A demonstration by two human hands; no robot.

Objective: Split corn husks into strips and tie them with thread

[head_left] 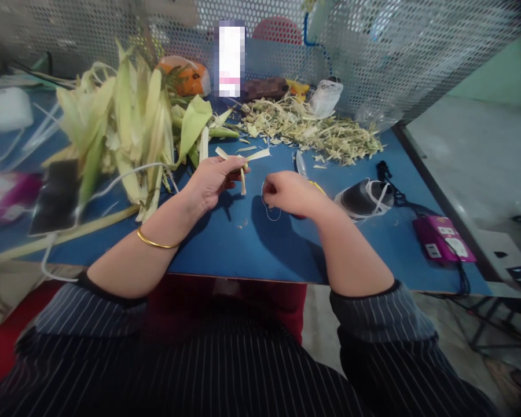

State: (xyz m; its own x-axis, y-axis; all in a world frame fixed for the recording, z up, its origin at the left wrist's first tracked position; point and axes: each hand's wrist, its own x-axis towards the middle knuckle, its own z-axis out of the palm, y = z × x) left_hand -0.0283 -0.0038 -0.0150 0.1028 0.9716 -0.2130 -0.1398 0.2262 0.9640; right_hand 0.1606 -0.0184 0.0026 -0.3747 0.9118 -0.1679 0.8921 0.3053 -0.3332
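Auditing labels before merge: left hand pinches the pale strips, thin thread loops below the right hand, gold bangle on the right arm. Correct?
One error: the gold bangle is on the left arm, as the head view shows. The rest stands: left hand pinches the pale strips, thin thread loops below the right hand.

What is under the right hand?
Beneath the right hand lies the blue table, partly in shadow. A metal tool tip shows beyond the hand, and a red edge below it; whatever lies between is covered.
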